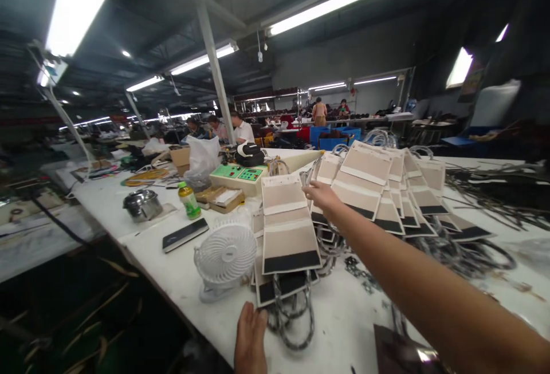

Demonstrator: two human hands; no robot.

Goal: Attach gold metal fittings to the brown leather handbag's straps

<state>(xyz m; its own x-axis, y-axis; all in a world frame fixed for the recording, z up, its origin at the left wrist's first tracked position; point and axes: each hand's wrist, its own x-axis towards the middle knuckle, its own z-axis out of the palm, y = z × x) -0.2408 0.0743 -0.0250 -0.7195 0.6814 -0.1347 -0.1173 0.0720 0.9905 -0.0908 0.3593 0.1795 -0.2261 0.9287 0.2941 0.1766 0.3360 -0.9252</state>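
Beige fabric panels with black lower bands and grey patterned loop handles lie in overlapping piles. My right hand (323, 195) reaches across to the far end of the near pile (289, 225), its fingers closed beside the top right corner. Whether they pinch a panel edge or a handle is hidden. Close to the front of the table, my left hand (251, 337) is open, fingers extended, just left of the dangling loop handles (296, 319). It holds nothing that shows. A larger fanned pile of panels (365, 176) spreads to the right of my right hand.
A white fan (227, 254) stands left of the near pile. Beyond it are a dark phone-like slab (185, 235), a bottle (189, 199), a steel pot (142, 205) and a green-faced control box (238, 172). Dark cords (485, 185) lie far right. Several people work in the background.
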